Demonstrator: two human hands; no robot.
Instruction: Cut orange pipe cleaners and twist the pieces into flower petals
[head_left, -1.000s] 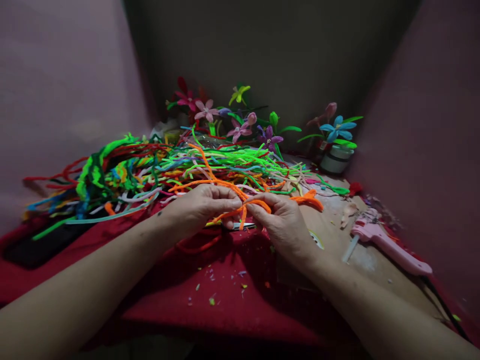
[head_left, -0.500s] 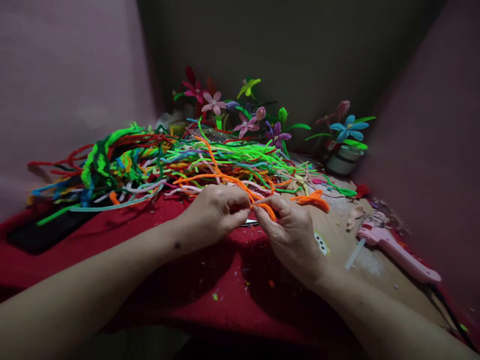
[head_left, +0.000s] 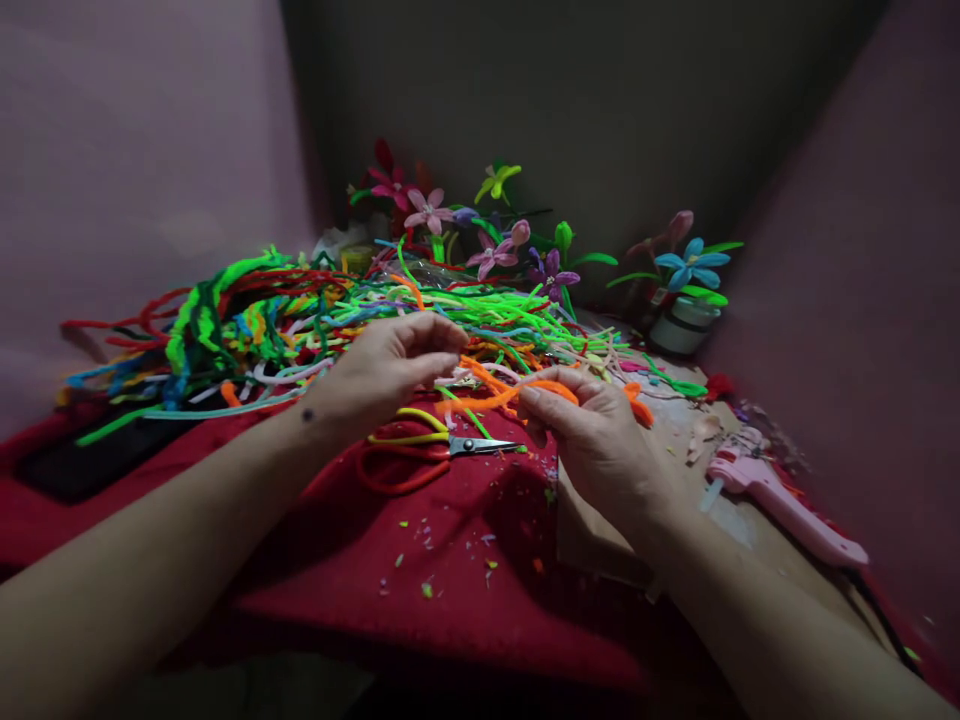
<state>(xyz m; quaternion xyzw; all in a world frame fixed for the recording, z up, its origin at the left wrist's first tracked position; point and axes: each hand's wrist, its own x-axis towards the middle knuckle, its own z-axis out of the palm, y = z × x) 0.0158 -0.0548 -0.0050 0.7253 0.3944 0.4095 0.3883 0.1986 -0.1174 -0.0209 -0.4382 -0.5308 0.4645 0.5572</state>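
My right hand (head_left: 600, 425) pinches several orange pipe cleaners (head_left: 499, 397) between thumb and forefinger, where they cross and fold into a loop. Their loose ends spread leftward from the grip. My left hand (head_left: 401, 365) is just to the left, fingers curled and thumb close to the fingertips. One orange strand emerges right at those fingertips and seems to run on behind the hand. Whether the left fingers grip it is hidden. Below the left hand lie scissors (head_left: 461, 446) with red and yellow handles, slightly open on the red cloth (head_left: 360, 570).
Behind my hands spreads a big heap of coloured pipe cleaners (head_left: 480, 315). Pipe cleaner flowers (head_left: 491, 255) stand at the back, beside a jar (head_left: 684, 325). A pink glue gun (head_left: 787, 505) rests at right on a brown board (head_left: 600, 530). A black flat object (head_left: 82, 460) lies at left.
My left hand has moved away from the right one, up and to the left, uncovering the scissors. My right hand keeps the orange pipe cleaners and has shifted slightly right.
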